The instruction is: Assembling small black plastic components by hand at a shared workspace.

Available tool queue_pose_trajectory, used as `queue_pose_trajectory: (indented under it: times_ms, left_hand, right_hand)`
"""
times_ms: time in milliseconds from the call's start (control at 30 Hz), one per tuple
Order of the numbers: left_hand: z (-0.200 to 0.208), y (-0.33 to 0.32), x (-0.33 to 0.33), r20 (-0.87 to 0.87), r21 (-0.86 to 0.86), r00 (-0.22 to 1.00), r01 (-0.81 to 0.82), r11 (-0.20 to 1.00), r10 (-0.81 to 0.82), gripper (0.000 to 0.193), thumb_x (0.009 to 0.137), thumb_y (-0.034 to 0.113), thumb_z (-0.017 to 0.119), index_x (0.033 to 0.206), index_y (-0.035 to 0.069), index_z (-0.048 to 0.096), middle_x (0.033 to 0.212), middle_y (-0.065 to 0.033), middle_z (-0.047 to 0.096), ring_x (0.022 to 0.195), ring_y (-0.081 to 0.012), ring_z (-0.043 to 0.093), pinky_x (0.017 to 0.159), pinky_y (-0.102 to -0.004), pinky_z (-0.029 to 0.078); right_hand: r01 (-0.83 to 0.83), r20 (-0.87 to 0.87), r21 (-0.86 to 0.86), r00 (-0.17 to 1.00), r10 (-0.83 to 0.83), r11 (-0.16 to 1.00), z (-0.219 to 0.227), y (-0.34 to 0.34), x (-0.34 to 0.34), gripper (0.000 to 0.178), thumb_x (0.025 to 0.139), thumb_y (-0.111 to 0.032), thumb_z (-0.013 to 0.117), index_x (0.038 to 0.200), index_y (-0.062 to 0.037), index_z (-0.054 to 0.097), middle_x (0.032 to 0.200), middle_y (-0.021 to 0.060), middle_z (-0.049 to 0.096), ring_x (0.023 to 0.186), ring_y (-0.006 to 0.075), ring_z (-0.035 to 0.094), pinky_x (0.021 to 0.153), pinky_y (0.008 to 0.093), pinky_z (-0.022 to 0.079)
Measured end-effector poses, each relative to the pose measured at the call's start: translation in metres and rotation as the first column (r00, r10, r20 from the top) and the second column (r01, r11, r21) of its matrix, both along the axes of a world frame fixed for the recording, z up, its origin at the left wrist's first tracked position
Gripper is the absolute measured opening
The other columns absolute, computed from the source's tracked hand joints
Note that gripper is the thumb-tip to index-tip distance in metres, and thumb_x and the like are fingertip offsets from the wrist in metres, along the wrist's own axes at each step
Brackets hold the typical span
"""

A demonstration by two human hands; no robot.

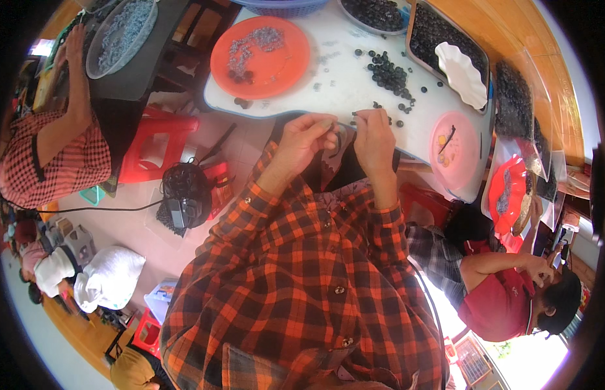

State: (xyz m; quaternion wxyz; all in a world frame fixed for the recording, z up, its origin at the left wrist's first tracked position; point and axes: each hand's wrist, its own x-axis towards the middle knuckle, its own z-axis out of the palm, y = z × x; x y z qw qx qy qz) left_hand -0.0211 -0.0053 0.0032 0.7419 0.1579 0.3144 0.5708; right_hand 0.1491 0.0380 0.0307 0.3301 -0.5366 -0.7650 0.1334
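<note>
Both hands are raised at the near edge of a white table, a short gap apart. My left hand is closed in a pinch; a small dark piece shows at its fingertips, too small to name. My right hand has thumb and forefinger pressed together on a tiny black piece, its kind unclear. Just beyond it lies a loose pile of round black beads, with several strays around it. To the left, an orange-red plate carries small clear bluish pieces.
A tray of black pieces with a white scalloped dish sits far right, near a pink plate. A bowl of black beads stands at the back. Co-workers sit left and right. Red stool at left.
</note>
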Motion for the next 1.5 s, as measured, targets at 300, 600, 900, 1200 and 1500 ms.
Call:
queue_pose_trajectory:
  times_ms: [300, 600, 900, 1200, 1500]
  left_hand:
    - [-0.001, 0.0, 0.011, -0.28, 0.121, 0.959, 0.007, 0.993, 0.027, 0.024, 0.096, 0.007, 0.057, 0.118, -0.002, 0.063, 0.09, -0.0077, 0.067, 0.076, -0.0118, 0.064, 0.068, -0.0259, 0.057]
    - [0.0, 0.001, 0.012, -0.302, 0.124, 0.951, -0.027, 0.992, 0.063, 0.023, 0.096, 0.007, 0.058, 0.116, -0.003, 0.063, 0.092, -0.0078, 0.067, 0.077, -0.0118, 0.064, 0.068, -0.025, 0.057]
    - [0.009, 0.002, 0.015, -0.259, 0.086, 0.964, -0.041, 0.995, 0.062, 0.018, 0.095, 0.008, 0.06, 0.106, -0.005, 0.065, 0.081, -0.005, 0.064, 0.069, -0.0108, 0.059, 0.063, -0.0235, 0.05]
    - [0.01, 0.003, 0.01, -0.165, 0.001, 0.986, 0.009, 1.0, -0.009, 0.018, 0.096, 0.013, 0.059, 0.103, -0.003, 0.064, 0.076, -0.0039, 0.061, 0.065, -0.0114, 0.057, 0.06, -0.0236, 0.048]
    - [0.004, 0.004, 0.009, 0.042, 0.009, 0.997, 0.068, 0.998, -0.068, 0.019, 0.096, 0.012, 0.059, 0.109, -0.002, 0.065, 0.081, -0.0051, 0.065, 0.068, -0.0117, 0.061, 0.061, -0.0239, 0.051]
  right_hand:
    - [-0.163, -0.107, -0.103, 0.983, 0.152, 0.981, 0.02, -0.015, -0.011, 0.009, 0.088, -0.008, 0.062, 0.093, -0.002, 0.057, 0.088, 0.0135, 0.058, 0.074, 0.0329, 0.062, 0.063, 0.0401, 0.05]
    - [-0.179, -0.204, -0.133, 0.967, 0.15, 0.975, 0.02, -0.016, -0.013, 0.008, 0.089, -0.007, 0.061, 0.094, -0.001, 0.059, 0.087, 0.0141, 0.058, 0.073, 0.032, 0.063, 0.063, 0.0388, 0.05]
    - [-0.162, -0.231, -0.085, 0.963, 0.139, 0.983, 0.024, -0.016, -0.015, 0.007, 0.087, -0.002, 0.062, 0.094, -0.0008, 0.059, 0.085, 0.0133, 0.059, 0.07, 0.0289, 0.063, 0.06, 0.0362, 0.05]
    - [-0.197, -0.264, -0.097, 0.95, 0.166, 0.976, 0.024, -0.018, -0.014, 0.008, 0.087, -0.001, 0.063, 0.094, -0.0014, 0.061, 0.085, 0.0122, 0.06, 0.07, 0.0247, 0.064, 0.06, 0.0327, 0.051]
    - [-0.215, -0.566, -0.204, 0.822, 0.064, 0.955, 0.01, -0.017, -0.008, 0.008, 0.087, -0.002, 0.067, 0.094, 0.0006, 0.067, 0.086, 0.0053, 0.063, 0.072, 0.0109, 0.062, 0.064, 0.023, 0.048]
